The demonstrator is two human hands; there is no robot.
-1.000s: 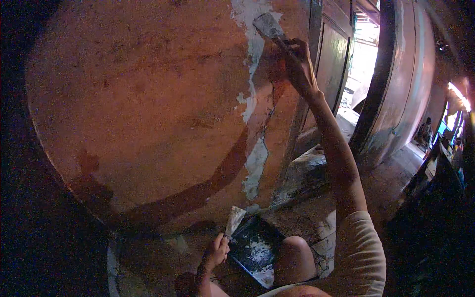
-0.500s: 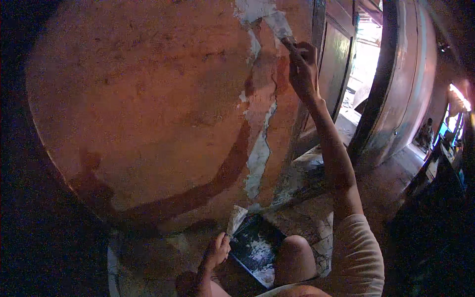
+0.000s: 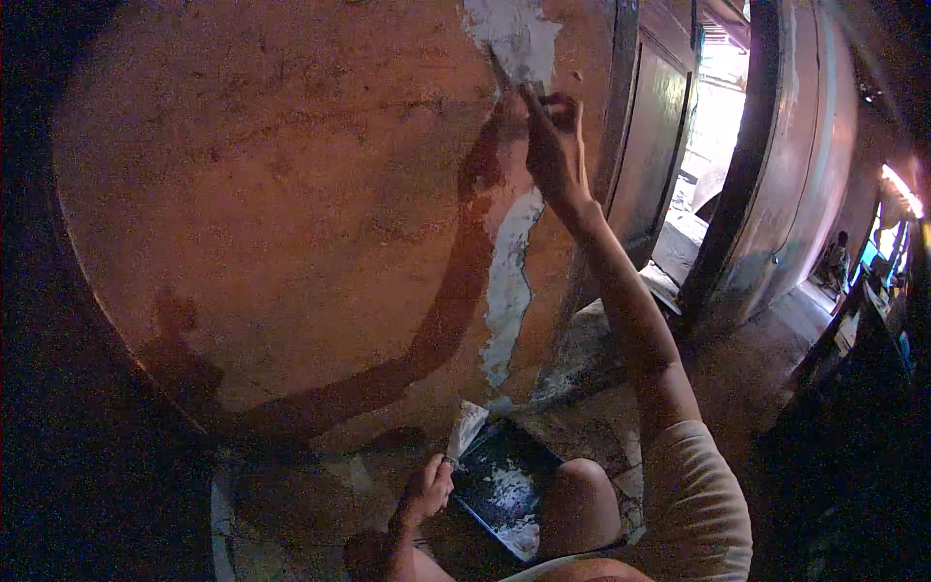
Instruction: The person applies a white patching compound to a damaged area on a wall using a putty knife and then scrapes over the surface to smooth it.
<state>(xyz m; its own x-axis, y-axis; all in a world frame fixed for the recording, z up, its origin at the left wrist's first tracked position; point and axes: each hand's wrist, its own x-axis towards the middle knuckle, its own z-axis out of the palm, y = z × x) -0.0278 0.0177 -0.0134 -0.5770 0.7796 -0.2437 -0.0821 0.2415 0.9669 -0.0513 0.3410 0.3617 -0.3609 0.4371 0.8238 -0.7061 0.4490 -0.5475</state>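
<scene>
My right hand (image 3: 556, 153) is raised to the orange-brown wall (image 3: 291, 184), its fingers closed round a putty knife (image 3: 502, 73). The blade is seen nearly edge-on against a broad white putty patch (image 3: 524, 39) at the top. Below runs a jagged strip of white putty (image 3: 508, 291), down to near the floor. Low in front of me, my left hand (image 3: 424, 492) grips a second putty knife (image 3: 468, 427), its blade pointing up and coated in white. Beside that hand lies a dark rectangular tray (image 3: 531, 451) with smears of white putty.
My bent knee (image 3: 584, 495) is at the tray's right side. Right of the wall, a wooden door (image 3: 655, 126) stands beside a bright doorway (image 3: 713, 126). Further right are another wall section (image 3: 810, 145) and a person (image 3: 836, 260) in the background.
My right hand has moved left and slightly down with its putty knife, whose blade has turned. White putty now covers more of the upper patch. My left hand stays nearly still.
</scene>
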